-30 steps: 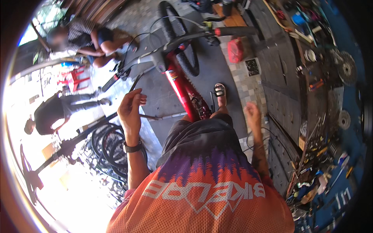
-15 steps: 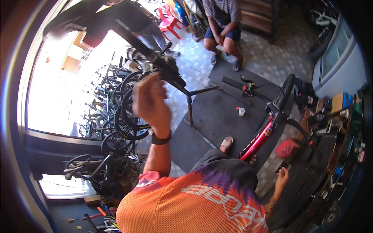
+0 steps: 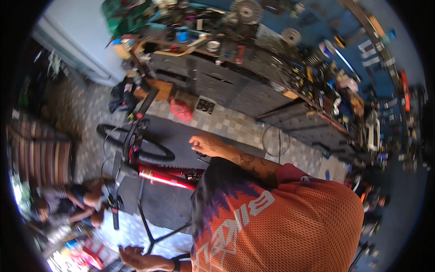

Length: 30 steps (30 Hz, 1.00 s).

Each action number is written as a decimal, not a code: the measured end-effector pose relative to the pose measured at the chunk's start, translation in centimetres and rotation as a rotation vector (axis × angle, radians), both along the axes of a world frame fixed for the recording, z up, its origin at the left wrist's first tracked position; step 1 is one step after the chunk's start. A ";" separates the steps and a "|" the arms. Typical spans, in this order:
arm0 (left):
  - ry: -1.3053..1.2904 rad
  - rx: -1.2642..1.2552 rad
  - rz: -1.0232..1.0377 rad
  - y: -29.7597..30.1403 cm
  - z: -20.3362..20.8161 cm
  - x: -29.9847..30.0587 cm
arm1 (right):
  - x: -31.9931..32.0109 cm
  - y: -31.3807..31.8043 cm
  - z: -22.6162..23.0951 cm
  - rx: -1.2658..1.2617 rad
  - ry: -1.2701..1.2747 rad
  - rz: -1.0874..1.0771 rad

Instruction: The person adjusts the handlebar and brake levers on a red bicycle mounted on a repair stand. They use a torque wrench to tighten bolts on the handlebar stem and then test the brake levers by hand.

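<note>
Red bike [image 3: 167, 178] standing over a dark mat [image 3: 158, 206]

The red bike is pointing away from the person, its frame running to the dark shorts [image 3: 210, 179] and its front wheel [image 3: 154, 152] resting ahead. The dark handlebar [image 3: 129, 140] is stretching across the far end.

The right hand [image 3: 208, 144] is hovering over the mat near a pedal [image 3: 202, 156], on the bike's right side. Its fingers are bending loosely, with the tips curling inward rather than clamping on anything. A tattooed forearm [image 3: 247, 158] is reaching out behind it from an orange shirt [image 3: 290, 217].

The left hand [image 3: 136, 259] is showing at the lower edge, well apart from the frame and near the legs of a metal stand [image 3: 147, 226]. It is blurring, so I am not able to make out whether its fingers are apart or together. A dark watch [image 3: 176, 264] is circling that wrist.

A red bag [image 3: 181, 110] is lying on the tiles beside a floor grate [image 3: 205, 105], before a long workbench [image 3: 222, 77]. Another person [image 3: 68, 204] is sitting on the far left.
</note>
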State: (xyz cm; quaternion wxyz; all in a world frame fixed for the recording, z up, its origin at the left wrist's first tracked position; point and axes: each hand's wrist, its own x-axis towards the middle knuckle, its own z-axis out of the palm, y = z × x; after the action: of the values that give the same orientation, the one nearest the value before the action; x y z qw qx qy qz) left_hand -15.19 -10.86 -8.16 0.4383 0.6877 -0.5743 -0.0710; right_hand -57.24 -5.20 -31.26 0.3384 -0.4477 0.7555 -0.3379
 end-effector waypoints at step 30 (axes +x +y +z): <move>-0.973 0.332 -0.420 -16.4 -15.3 -17.0 | -5.1 43.6 -12.4 0.726 0.057 -1.183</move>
State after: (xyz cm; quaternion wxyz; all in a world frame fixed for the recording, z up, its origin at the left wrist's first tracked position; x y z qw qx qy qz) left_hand -32.15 -27.25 -23.45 -0.0151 0.5719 -0.8163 0.0795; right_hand -62.33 38.35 -43.62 0.2055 0.1723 0.9465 -0.1796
